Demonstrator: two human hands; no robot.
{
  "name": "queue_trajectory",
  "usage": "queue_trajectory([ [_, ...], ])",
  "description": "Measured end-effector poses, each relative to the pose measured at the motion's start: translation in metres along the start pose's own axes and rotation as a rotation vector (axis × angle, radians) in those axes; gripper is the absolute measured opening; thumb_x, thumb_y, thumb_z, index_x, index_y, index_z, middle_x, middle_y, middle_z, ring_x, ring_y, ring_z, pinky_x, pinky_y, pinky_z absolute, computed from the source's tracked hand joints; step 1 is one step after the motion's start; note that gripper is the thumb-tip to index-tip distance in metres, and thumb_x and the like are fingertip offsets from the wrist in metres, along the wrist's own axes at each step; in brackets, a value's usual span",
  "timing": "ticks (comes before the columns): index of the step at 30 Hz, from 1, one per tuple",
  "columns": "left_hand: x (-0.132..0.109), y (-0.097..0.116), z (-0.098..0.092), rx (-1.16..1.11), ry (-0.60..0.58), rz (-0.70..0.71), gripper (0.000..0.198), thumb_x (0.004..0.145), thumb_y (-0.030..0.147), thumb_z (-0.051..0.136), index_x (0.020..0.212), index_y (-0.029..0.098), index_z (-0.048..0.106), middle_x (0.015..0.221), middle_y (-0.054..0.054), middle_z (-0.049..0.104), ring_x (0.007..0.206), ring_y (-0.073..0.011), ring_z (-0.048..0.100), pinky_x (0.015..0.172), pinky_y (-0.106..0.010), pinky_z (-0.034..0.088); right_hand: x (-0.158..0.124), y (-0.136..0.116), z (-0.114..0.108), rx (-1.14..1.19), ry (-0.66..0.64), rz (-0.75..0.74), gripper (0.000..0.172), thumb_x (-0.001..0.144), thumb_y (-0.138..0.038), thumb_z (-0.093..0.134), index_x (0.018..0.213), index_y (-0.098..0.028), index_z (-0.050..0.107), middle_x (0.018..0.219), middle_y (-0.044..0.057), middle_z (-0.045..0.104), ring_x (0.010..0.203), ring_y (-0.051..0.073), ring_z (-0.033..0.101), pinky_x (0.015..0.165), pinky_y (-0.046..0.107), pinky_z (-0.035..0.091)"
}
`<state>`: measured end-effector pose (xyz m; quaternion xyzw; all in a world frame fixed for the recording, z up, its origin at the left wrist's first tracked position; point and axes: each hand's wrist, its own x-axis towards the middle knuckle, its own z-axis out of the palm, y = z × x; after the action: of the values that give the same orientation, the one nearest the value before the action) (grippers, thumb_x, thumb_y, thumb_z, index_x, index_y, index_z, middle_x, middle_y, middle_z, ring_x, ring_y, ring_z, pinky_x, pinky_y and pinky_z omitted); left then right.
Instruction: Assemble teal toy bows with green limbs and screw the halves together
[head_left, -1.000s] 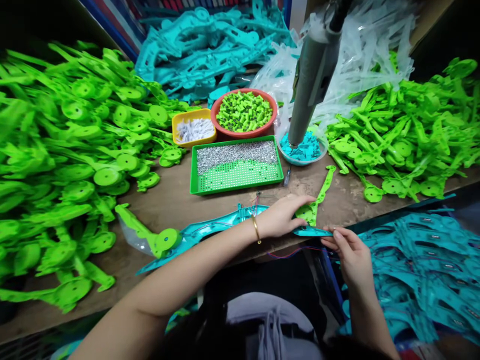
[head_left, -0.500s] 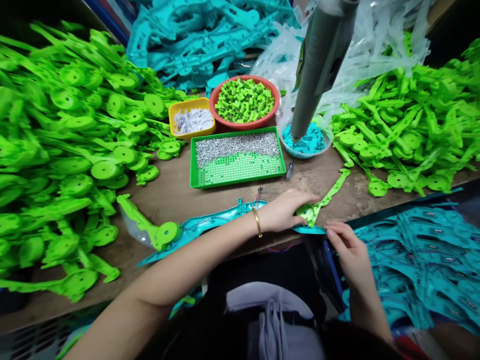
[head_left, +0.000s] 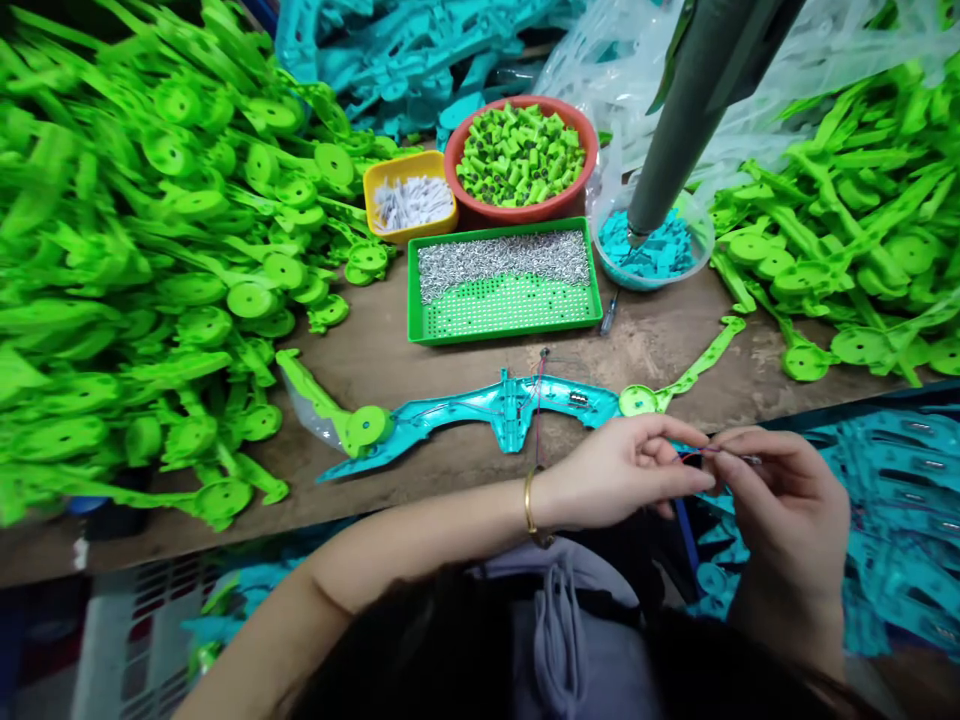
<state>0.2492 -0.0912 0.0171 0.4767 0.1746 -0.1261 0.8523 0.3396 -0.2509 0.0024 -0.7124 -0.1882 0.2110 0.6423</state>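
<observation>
By the near edge of the table, close to the right end of the blue frame, I have a thin coloured wire up between my hands. My right hand has thumb and forefinger pinched together on it; my left hand is curled with its fingertips right at the wire, though I cannot tell whether they nip it. A small shiny piece shows by my right fingers, too small to make out. I'd expect the wire to be nearly weightless, limp and easy to snap, so a soft fingertip pinch near its end suits it. The frame, lying with a green arm on either side, looks light and stiff, best taken by its middle
</observation>
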Motion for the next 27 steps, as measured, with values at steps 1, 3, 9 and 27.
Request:
queue_trajectory([
  [1,0.002,0.003,-0.004,0.037,0.011,0.011,0.024,0.080,0.028,0.068,0.100,0.015,0.062,0.062,0.007,0.048,0.050,-0.0043,0.043,0.052,-0.019,0.034,0.002,0.001,0.000,-0.038,0.011,-0.026,0.013,0.074,-0.018,0.073,0.083,-0.024,0.067,0.083,0.001,0.064,0.067,0.011,0.062,0.055,0.021,0.050],
  [3,0.008,0.010,-0.010,0.170,0.066,0.072,0.014,0.082,0.027,0.064,0.086,0.013,0.064,0.057,0.007,0.046,0.049,-0.0045,0.039,0.050,-0.020,0.030,0.005,0.004,0.001,-0.062,-0.007,-0.040,0.012,0.074,-0.018,0.073,0.083,-0.024,0.067,0.083,0.000,0.063,0.063,0.010,0.061,0.054,0.021,0.051],
  [9,0.046,0.026,-0.016,0.529,0.265,0.265,0.011,0.082,0.018,0.059,0.079,0.010,0.066,0.059,0.005,0.050,0.054,-0.0056,0.038,0.051,-0.019,0.029,0.026,0.011,-0.004,0.031,-0.014,0.028,0.020,0.073,-0.027,0.075,0.092,-0.022,0.069,0.083,0.002,0.071,0.070,0.017,0.069,0.067,0.033,0.060],
  [27,0.128,-0.003,-0.006,1.327,0.405,0.365,0.025,0.093,0.021,0.042,0.091,0.014,0.066,0.094,-0.010,0.067,0.089,-0.0207,0.063,0.082,-0.031,0.048,0.147,0.053,-0.037,-0.799,-0.067,-0.187,0.015,0.077,-0.034,0.057,0.076,-0.019,0.062,0.077,0.004,0.061,0.067,0.015,0.055,0.069,0.032,0.045],
])
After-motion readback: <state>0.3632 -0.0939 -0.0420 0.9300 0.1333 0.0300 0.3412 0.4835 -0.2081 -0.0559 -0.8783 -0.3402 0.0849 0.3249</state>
